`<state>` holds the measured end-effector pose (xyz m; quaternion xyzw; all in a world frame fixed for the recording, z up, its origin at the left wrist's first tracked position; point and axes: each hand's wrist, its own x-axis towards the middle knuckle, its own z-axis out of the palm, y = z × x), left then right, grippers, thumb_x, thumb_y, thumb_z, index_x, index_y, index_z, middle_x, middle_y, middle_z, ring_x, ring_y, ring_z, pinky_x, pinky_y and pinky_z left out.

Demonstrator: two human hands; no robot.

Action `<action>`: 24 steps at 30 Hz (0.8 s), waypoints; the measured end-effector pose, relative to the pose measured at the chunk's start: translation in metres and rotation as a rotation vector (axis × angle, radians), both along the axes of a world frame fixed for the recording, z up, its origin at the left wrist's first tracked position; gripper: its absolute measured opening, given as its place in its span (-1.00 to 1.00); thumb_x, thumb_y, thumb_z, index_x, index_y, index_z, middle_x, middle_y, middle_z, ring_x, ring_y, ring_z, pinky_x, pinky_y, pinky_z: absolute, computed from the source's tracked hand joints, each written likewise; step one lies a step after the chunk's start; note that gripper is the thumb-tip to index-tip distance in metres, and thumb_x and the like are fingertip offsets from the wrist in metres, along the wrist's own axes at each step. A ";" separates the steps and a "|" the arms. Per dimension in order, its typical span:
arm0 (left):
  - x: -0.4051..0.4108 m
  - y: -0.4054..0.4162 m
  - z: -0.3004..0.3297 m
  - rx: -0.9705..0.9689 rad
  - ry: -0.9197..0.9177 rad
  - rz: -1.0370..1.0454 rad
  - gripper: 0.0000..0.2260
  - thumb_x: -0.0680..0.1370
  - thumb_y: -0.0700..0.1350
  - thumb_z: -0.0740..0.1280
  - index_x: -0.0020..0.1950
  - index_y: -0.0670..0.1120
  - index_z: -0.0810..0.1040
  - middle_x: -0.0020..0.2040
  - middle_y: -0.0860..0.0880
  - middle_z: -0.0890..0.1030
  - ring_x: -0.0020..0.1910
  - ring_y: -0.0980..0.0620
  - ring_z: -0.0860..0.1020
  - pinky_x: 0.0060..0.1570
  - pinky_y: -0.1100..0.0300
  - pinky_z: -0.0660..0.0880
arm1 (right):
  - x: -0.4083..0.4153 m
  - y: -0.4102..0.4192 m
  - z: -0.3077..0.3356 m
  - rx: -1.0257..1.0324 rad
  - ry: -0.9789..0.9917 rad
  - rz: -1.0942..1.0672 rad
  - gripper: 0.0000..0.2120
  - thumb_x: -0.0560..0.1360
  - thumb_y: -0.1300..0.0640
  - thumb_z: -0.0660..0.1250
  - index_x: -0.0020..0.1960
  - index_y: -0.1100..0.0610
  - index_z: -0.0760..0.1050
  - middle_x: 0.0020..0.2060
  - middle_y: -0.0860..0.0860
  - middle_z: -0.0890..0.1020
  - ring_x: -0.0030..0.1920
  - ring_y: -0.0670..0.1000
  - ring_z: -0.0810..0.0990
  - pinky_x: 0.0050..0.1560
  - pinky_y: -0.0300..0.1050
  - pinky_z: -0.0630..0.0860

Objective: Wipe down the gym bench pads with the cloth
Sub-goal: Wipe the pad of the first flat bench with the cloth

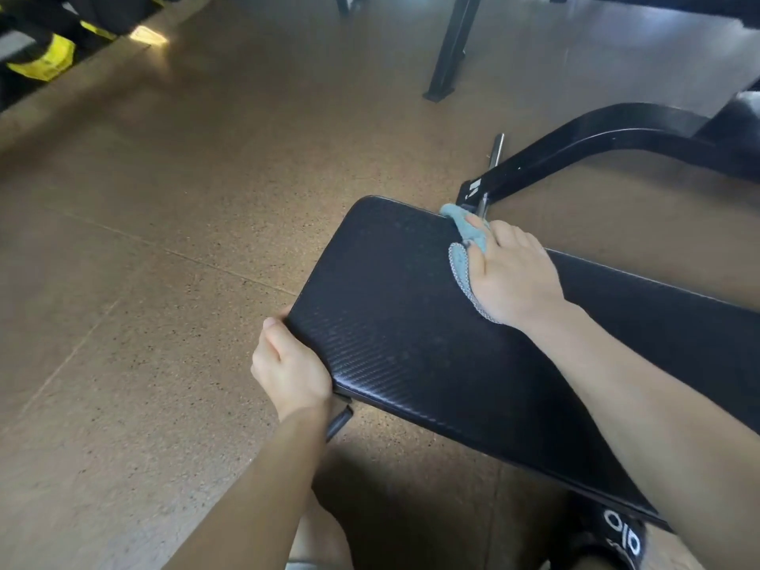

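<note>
Bench pad point(411, 331), black; right hand point(510, 277) presses blue cloth point(462, 267) flat near far edge; left hand point(294, 366) grips near corner; risk: cloth slipping off the far edge.

Both bare arms reach forward, each hand in contact with the surface

The left hand point(290, 366) sits toward 7 o'clock of the view, its forearm rising from the lower edge; its fingers curl under the near rim of the surface point(411, 343) with the thumb up against the edge. The right hand point(510, 277) lies toward 2 o'clock, palm down, fingers pressing the cloth point(464, 244) flat, its forearm running in from 4 o'clock.
</note>
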<state>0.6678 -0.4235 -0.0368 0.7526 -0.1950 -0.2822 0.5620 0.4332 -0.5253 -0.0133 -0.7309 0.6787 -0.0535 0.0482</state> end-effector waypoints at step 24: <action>-0.002 -0.002 0.002 -0.047 -0.020 0.036 -0.61 0.69 -0.16 0.03 0.10 -0.13 0.68 -0.10 -0.04 0.63 -0.09 0.00 0.54 -0.27 0.51 0.38 | 0.108 0.118 0.006 0.037 -0.054 0.398 -0.40 0.69 -0.11 -0.09 0.67 0.09 -0.01 0.65 0.16 0.01 0.65 0.19 -0.08 0.61 0.17 -0.03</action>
